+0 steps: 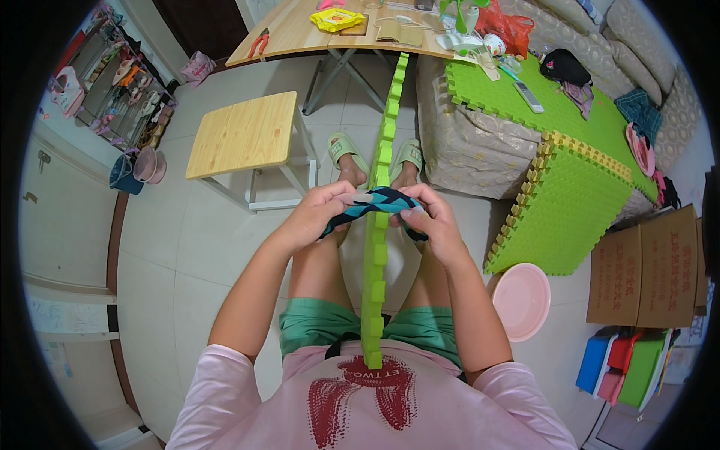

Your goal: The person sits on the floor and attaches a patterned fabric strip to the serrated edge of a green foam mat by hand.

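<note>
One left hand (324, 212) and one right hand (436, 223) are gripping a teal-and-black cloth band (388, 199) before me, mid-frame, across notched green foam (374, 277).

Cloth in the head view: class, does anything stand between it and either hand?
Nothing visible does: the left hand and the right hand both grip the cloth. The green mat, standing on edge, passes beneath it between the hands; whether cloth and mat touch is unclear.
</note>
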`<state>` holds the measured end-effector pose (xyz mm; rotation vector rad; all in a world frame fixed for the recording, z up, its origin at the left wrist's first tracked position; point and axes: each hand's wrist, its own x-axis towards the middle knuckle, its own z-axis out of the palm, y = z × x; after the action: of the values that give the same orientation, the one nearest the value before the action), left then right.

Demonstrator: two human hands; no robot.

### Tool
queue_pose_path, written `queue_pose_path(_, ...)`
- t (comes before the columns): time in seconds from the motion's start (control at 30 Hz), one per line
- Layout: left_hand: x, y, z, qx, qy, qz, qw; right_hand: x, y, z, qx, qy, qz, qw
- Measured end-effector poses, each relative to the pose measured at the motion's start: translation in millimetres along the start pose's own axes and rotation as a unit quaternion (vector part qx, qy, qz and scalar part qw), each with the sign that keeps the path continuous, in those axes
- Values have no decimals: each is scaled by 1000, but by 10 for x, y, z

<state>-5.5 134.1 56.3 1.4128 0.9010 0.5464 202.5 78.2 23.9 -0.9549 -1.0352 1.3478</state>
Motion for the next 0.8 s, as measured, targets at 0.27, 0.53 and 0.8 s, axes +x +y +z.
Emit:
queue_pose_path(0.27,53,-83,55,-2,-20,48,999,33,175,-97,-2,-15,152,988)
queue_pose_path(0.53,237,-302,151,6,68,69,995,8,150,-18,-50,-11,21,998)
queue_pose_path(0.8,137,-360,150,15,0,61,998,43,673,-123,-144,5,17,989)
